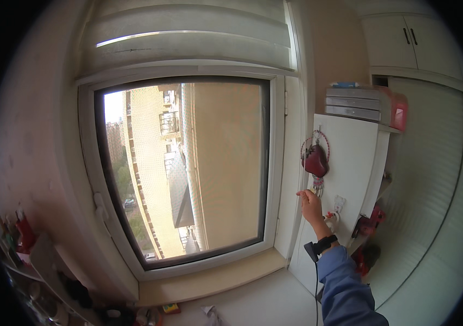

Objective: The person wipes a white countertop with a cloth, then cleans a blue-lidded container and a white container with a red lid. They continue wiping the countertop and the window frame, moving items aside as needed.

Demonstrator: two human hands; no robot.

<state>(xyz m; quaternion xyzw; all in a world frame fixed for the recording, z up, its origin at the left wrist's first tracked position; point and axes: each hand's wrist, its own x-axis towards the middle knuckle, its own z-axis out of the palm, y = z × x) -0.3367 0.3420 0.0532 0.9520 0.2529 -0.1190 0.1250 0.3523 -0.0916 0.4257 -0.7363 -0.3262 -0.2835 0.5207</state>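
My right hand [310,203] is raised beside the right side of the window frame [279,171], its fingers curled close together. Whether a thin cord is pinched in them is too small to tell. Just above it, a dark red pouch-like ornament [315,161] with a beaded loop and tassels hangs from a hook on the white cabinet side [349,163]. A black strap device [321,246] with a cable sits on my right wrist. Across the top of the window hangs a striped roller blind [190,47], partly lowered. My left hand is out of view.
The window handle [101,207] is on the left of the frame, above a sill [215,279]. Grey drawers [352,104] stand on the cabinet. Red items [368,224] fill its side shelves. Another shelf with a red holder [25,234] stands at left. A crumpled cloth [212,314] lies below.
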